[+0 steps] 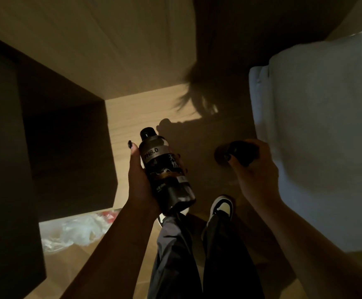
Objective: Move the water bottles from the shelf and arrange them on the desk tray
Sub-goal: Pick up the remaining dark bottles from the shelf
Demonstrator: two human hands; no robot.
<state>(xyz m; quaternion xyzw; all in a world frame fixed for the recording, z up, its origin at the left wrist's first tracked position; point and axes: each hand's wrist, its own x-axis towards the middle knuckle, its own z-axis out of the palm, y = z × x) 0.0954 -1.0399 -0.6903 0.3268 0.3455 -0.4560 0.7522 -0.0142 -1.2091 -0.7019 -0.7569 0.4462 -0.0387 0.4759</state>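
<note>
— Two bottles were in the hands, one each. The left hand (141, 180) was wrapped round the middle of a dark water bottle (165, 169), thumb on one side of the label and fingertips just showing on the other, the black cap (147, 132) pointing away from the person.

— And the right?

— The right hand (255, 173) was curled over a second bottle (238, 153), held end-on, so little more than a dark round end and a bit of the body showed. Both were carried in the air above the wooden floor (132, 113), not on any shelf or tray.

— How would they handle?

— Judging by the look, small plastic bottles, sealed and probably full: light enough for one hand, fairly stiff while capped, the label film perhaps a little slick. A grip round the labelled waist, as the left had, seemed the safest hold.

— What couldn't you make out?

— Plenty. The light was dim and a heavy shadow lay across the floor. No table or tray was in view. A dark piece of furniture (46, 137) filled the left, white bedding (316, 137) the right, crumpled clear plastic (76, 231) lay low on the floor, and only trouser legs and a shoe (222, 207) showed below. The right-hand bottle's label was hidden.
</note>
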